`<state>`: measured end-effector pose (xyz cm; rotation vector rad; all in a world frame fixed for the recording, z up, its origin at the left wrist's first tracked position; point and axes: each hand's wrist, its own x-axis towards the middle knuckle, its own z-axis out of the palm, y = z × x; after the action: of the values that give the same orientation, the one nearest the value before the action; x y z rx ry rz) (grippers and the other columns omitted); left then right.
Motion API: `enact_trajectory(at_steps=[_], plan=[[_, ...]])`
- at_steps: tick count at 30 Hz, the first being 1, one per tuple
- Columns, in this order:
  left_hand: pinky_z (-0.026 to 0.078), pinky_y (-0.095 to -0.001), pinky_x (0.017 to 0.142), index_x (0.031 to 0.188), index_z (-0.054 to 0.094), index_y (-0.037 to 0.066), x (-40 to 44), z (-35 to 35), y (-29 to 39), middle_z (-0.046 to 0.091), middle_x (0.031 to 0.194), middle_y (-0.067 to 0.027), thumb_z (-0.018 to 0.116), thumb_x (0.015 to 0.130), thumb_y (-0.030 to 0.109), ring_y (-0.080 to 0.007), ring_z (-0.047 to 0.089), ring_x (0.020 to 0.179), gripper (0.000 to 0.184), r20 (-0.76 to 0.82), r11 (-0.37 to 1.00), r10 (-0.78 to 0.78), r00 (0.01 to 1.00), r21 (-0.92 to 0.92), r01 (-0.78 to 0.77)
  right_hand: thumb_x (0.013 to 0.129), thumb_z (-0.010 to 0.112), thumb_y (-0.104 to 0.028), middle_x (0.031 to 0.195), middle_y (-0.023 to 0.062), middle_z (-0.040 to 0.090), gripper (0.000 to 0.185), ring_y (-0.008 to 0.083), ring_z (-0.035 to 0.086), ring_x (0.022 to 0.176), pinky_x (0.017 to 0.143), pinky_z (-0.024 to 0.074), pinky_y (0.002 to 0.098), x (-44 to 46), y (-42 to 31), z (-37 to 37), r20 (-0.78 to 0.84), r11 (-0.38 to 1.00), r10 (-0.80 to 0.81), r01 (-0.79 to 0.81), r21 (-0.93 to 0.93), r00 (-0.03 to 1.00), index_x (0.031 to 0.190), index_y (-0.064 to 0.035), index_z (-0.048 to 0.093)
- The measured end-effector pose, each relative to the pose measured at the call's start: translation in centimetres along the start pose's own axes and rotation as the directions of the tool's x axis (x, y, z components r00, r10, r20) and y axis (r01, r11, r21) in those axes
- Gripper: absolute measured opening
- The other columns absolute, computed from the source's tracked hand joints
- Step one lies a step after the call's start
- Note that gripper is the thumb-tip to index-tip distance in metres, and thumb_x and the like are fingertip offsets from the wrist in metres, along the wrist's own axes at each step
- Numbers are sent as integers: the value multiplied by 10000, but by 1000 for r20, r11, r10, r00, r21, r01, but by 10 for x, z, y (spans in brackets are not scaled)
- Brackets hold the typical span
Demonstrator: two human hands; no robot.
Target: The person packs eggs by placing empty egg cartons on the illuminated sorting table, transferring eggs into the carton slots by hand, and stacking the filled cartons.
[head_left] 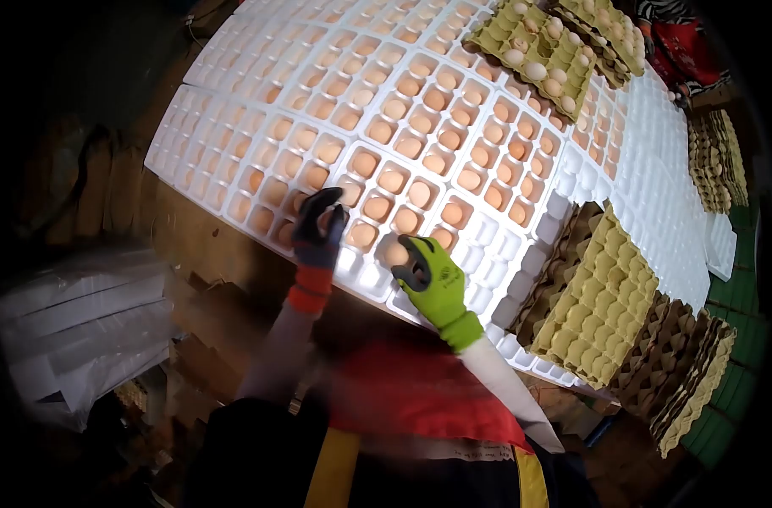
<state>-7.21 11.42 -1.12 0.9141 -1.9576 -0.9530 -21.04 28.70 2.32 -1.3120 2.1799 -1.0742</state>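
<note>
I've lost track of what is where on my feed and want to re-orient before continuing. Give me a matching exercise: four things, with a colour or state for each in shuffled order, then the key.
1. Left hand
2. Right hand
3. Far pulp tray
4. Near pulp tray

A. Bears eggs
B. Bright green glove
C. Cups empty
D. Dark glove, orange cuff

Pairs: 1-D, 2-B, 3-A, 4-C
</note>
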Motion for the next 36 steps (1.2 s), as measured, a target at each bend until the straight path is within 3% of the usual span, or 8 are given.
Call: enact_trajectory(at_steps=[13, 16, 18, 27, 29, 31, 33, 36], plan=[[513, -321, 909, 1197, 658, -8, -13, -55, -20, 697, 1144, -85, 534, 980, 67, -195, 649, 1046, 261, 11, 728, -648, 761, -283, 624, 826, 606, -162, 1220, 119, 579, 401, 321, 545, 1102, 906, 443, 441, 9, -32, 105, 193, 822, -473, 510, -253, 859, 1213, -56, 606], [524, -352, 941, 1240, 640, -28, -34, -63, -71, 682, 1221, -122, 548, 986, 75, -220, 647, 1084, 289, 60, 998, -66, 996, -11, 67, 837, 632, -141, 1277, 138, 576, 469, 343, 560, 1117, 915, 452, 451, 1, -41, 28, -97, 923, -384, 385, -10, 918, 1297, -61, 578], [530, -349, 908, 1223, 648, -24, -32, -35, -50, 685, 1198, -108, 545, 1001, 123, -201, 647, 1060, 285, 145, 978, -103, 984, -164, 126, 815, 650, -43, 1224, 158, 606, 465, 355, 589, 1091, 919, 477, 431, -17, -40, -58, -299, 976, -195, 215, 37, 934, 1277, -46, 593], [457, -416, 1010, 1359, 526, 33, -67, 155, 150, 577, 1308, -183, 727, 818, 143, -331, 548, 1206, 587, 645, 912, 409, 646, -296, -282, 873, 676, -267, 1216, 194, 618, 540, 380, 588, 1091, 900, 479, 470, -201, 141, -292, -788, 530, 327, -792, -304, 521, 1328, -5, 551], [439, -452, 1031, 1371, 494, -5, -86, 185, 166, 569, 1320, -178, 754, 794, 153, -333, 535, 1221, 653, 603, 864, 497, 625, -272, -424, 862, 686, -211, 1234, 198, 608, 576, 364, 598, 1101, 918, 479, 419, -199, 124, -298, -725, 678, 388, -709, -195, 570, 1383, -30, 519], [451, -391, 1013, 1393, 482, -32, -104, 187, 168, 576, 1331, -144, 716, 841, 139, -257, 549, 1204, 623, 591, 886, 158, 791, -438, 150, 845, 709, -246, 1168, 199, 598, 555, 373, 589, 1051, 891, 485, 456, -198, 70, -320, -741, 693, 346, -689, -212, 575, 1367, -120, 565], [455, -346, 992, 1411, 475, -43, -66, 170, 202, 579, 1335, -134, 681, 873, 148, -206, 544, 1191, 608, 666, 886, 99, 739, -398, 239, 813, 745, -166, 1135, 160, 587, 549, 321, 594, 997, 873, 488, 403, -216, 24, -354, -740, 850, 55, -421, -318, 670, 1342, -136, 600], [438, -346, 1031, 1432, 470, -38, 3, 189, 258, 565, 1380, -148, 628, 908, 180, -218, 539, 1243, 589, 648, 872, 259, 716, -476, 115, 774, 765, -43, 1155, 91, 540, 500, 184, 572, 934, 767, 480, 277, -247, -60, -406, -782, 952, 159, -303, -41, 603, 1260, -97, 661]])
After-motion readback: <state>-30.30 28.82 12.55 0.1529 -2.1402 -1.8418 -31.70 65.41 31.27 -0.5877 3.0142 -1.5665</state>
